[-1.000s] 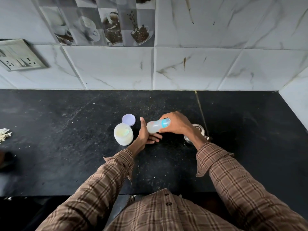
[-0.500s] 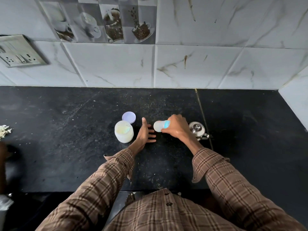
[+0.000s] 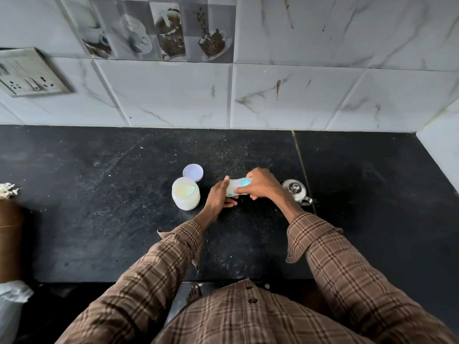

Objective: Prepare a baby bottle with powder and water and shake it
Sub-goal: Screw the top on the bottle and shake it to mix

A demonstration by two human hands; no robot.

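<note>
A translucent baby bottle (image 3: 235, 187) with a blue collar stands on the black counter (image 3: 124, 219). My right hand (image 3: 260, 184) grips its top from the right. My left hand (image 3: 219, 197) is cupped against the bottle's left side, thumb up along it. Just to the left stands an open white powder jar (image 3: 185, 193), with its lilac lid (image 3: 193, 172) lying flat behind it. The bottle's teat end is hidden under my right hand.
A small steel kettle (image 3: 295, 190) with a knobbed lid stands right of my right hand. A tiled wall (image 3: 223, 95) closes the back, with a socket plate (image 3: 27, 73) at left. White scraps (image 3: 7, 189) and a brown object (image 3: 10, 234) sit at the counter's left edge.
My right hand has brought the bottle from a tilted, sideways position down to upright on the counter. My left hand has closed in against the bottle's side.
</note>
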